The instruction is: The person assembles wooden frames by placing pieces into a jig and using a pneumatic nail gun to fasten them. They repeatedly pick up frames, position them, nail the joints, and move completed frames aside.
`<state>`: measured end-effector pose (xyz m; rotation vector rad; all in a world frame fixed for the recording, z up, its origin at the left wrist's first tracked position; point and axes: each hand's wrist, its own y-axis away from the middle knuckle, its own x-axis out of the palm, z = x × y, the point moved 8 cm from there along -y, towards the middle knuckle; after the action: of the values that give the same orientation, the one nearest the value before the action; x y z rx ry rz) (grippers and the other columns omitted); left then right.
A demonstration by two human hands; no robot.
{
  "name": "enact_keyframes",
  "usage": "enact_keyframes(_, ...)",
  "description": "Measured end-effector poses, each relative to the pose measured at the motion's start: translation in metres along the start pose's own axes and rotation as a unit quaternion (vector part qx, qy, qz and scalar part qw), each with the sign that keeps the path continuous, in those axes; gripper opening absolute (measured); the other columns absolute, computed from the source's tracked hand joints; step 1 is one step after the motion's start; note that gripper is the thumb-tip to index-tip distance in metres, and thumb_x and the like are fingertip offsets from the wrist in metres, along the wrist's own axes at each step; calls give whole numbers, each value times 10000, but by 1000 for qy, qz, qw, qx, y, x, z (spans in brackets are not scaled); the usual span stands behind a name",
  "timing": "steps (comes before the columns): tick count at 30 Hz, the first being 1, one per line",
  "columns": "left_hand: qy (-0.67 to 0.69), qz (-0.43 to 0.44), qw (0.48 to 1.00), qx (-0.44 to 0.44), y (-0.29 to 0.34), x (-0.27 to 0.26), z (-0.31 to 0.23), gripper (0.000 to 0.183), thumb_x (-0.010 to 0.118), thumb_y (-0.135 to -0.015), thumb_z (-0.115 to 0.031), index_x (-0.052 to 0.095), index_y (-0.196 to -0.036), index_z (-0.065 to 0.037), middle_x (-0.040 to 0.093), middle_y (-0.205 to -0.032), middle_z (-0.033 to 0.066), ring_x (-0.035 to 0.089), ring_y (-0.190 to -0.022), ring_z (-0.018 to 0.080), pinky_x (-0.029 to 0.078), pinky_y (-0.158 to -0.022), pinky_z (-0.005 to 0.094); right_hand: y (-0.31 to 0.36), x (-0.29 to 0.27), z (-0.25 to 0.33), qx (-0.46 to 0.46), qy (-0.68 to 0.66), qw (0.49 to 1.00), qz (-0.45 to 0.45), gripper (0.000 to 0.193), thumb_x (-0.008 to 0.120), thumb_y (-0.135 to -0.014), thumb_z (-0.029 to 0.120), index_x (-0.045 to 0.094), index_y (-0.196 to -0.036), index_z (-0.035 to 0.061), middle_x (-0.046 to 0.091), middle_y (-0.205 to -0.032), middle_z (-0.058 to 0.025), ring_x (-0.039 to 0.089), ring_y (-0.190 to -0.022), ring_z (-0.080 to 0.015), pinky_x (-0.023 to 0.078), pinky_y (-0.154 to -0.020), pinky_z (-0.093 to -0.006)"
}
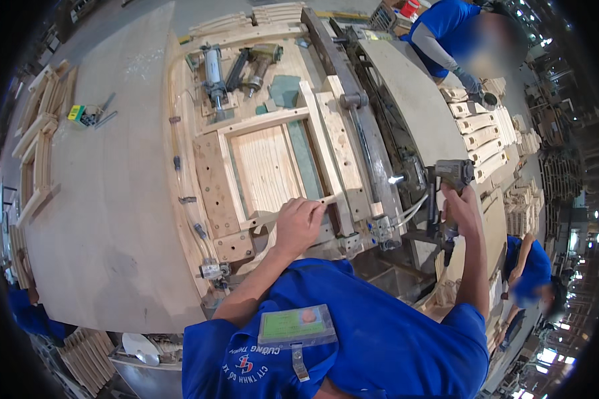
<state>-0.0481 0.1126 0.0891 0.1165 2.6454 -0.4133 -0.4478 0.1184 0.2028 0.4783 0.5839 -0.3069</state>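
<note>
1. The left hand [298, 223] pinches one thin wooden strip [287, 211] lying on the frame jig [266, 169].
2. The right hand [460, 211] is closed around one nail gun [450, 181], just right of the jig.
3. Two air tools [236, 70] lie beyond the left hand on the surface [106, 199].
4. A steel clamp bar [353, 113] stands between both hands.

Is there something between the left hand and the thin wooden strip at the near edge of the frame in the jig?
No. The left hand already rests on the thin wooden strip, fingers curled over it, so nothing visible separates them. The right hand is apart, gripping a pneumatic nail gun beside the jig.
</note>
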Motion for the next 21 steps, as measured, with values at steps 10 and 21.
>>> enact_keyframes(10,242,351,851,-308,43,118,31,473,675,-1062,-443,746,-941,8,719,-791,101,653,-745,169,520,-700,371,63,203,-5,-28,68,984,164,306,678,-1019,192,648,-1216,-40,731,-899,-153,704,-785,-238,559,-720,-402)
enact_keyframes(21,225,333,865,-299,50,139,63,400,630,-1084,-350,745,-947,8,708,-787,74,654,-751,172,520,-718,356,58,229,4,-56,109,984,128,341,676,-996,167,626,-1237,-69,738,-1115,-299,725,-1094,-463,558,-929,-472)
